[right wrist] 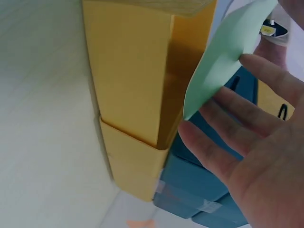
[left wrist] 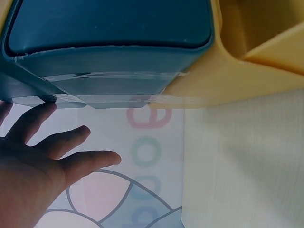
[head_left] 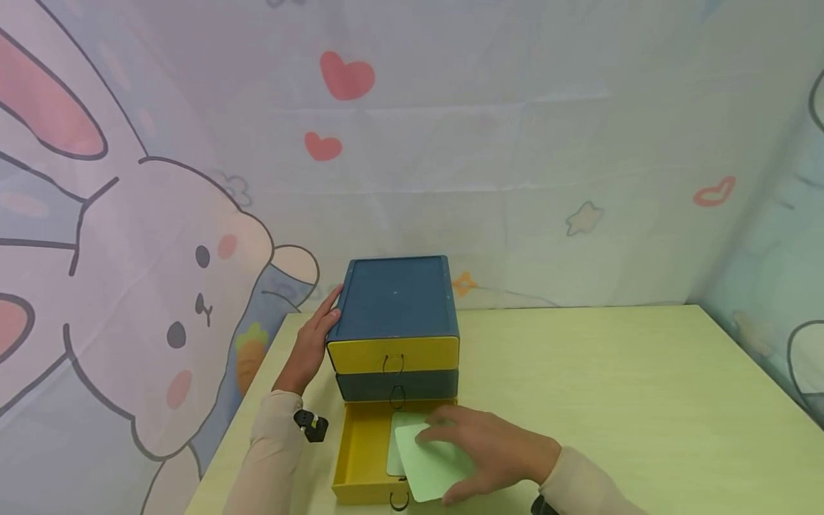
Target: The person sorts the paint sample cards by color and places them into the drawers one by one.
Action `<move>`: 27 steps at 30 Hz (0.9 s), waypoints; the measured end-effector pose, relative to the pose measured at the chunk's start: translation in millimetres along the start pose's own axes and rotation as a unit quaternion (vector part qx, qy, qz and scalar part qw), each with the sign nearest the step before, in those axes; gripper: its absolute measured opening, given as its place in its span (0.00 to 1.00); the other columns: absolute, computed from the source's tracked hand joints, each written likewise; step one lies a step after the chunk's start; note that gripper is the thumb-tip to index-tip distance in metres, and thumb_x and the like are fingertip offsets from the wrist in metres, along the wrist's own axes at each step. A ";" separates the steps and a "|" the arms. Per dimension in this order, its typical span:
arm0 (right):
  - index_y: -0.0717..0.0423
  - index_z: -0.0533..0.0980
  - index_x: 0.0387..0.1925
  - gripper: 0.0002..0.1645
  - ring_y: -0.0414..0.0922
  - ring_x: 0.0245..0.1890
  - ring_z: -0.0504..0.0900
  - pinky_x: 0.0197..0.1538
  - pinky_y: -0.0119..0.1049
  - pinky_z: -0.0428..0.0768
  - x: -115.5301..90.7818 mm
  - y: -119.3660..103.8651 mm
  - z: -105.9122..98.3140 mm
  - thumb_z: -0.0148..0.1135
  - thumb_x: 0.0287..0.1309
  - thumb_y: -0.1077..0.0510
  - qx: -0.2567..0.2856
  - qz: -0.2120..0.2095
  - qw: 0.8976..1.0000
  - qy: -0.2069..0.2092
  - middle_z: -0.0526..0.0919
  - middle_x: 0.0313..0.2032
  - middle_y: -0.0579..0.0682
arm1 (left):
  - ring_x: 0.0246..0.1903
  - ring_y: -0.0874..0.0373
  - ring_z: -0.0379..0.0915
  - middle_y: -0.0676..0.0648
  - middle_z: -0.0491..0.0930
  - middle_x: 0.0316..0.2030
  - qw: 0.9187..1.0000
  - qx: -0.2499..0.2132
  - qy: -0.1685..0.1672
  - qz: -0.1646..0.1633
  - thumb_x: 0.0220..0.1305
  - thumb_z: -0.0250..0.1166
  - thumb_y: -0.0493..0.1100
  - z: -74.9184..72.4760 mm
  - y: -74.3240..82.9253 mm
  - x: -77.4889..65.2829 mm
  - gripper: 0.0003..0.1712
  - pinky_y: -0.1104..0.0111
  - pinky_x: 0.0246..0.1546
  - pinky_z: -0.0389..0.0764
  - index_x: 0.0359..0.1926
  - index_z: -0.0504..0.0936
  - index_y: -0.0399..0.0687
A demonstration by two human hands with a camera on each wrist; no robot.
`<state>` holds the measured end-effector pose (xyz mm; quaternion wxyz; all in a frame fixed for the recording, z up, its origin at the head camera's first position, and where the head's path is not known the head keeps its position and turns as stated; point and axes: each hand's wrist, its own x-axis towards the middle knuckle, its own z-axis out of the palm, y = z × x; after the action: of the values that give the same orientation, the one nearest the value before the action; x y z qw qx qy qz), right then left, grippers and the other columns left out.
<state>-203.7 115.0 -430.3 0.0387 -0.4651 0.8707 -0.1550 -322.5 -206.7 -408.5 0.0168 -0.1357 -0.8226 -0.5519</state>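
A drawer unit [head_left: 395, 300] with a blue top stands on the table. Its bottom yellow drawer [head_left: 355, 447] is pulled out. My right hand [head_left: 492, 447] holds a light green square card [head_left: 430, 468] between thumb and fingers, over the right part of that drawer. In the right wrist view the card [right wrist: 223, 61] bends slightly against the fingertips. Another light green card [head_left: 395, 458] lies inside the drawer, partly covered by the held one. My left hand [head_left: 309, 354] touches the unit's left side, fingers extended; in the left wrist view its fingers [left wrist: 66, 142] are spread.
Above the pulled-out drawer are a closed blue-grey drawer [head_left: 367, 386] and a closed yellow drawer [head_left: 360, 356], each with a dark loop handle. The pale table [head_left: 611, 400] extends to the right. A printed cloth [head_left: 483, 157] hangs behind it.
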 end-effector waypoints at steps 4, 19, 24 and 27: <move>0.43 0.74 0.66 0.42 0.47 0.63 0.76 0.63 0.41 0.80 7.8 4.7 3.5 0.71 0.52 0.31 0.001 0.032 0.999 0.005 0.74 0.65 0.51 | 0.79 0.40 0.47 0.52 0.46 0.81 1.000 -0.002 0.000 0.006 0.79 0.39 0.63 0.5 0.1 -0.2 0.31 0.38 0.76 0.51 0.79 0.49 0.77; 0.45 0.78 0.61 0.40 0.48 0.59 0.80 0.57 0.42 0.83 34.0 7.4 15.1 0.69 0.52 0.29 -0.053 0.065 0.996 0.006 0.80 0.61 0.50 | 0.79 0.40 0.48 0.53 0.45 0.81 1.000 -0.007 -0.005 0.001 0.79 0.39 0.64 1.1 -0.5 -0.2 0.30 0.38 0.76 0.52 0.78 0.49 0.80; 0.45 0.79 0.60 0.40 0.47 0.55 0.82 0.53 0.40 0.84 43.9 8.1 19.1 0.69 0.51 0.29 -0.065 0.064 0.996 -0.002 0.83 0.57 0.48 | 0.79 0.39 0.47 0.53 0.45 0.81 1.000 -0.005 -0.005 -0.001 0.79 0.39 0.63 0.8 0.2 -0.2 0.31 0.38 0.76 0.51 0.78 0.48 0.79; 0.45 0.80 0.57 0.39 0.43 0.49 0.84 0.48 0.36 0.84 49.2 8.6 22.7 0.70 0.50 0.29 -0.080 0.060 0.995 -0.003 0.86 0.52 0.45 | 0.79 0.40 0.47 0.52 0.45 0.81 1.000 -0.004 -0.003 0.000 0.79 0.39 0.63 0.5 0.1 0.2 0.31 0.38 0.76 0.51 0.79 0.48 0.78</move>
<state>-233.5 73.7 -450.7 0.0135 -0.4141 0.9065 -0.0812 -322.6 -206.1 -408.6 0.0139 -0.1372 -0.8204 -0.5549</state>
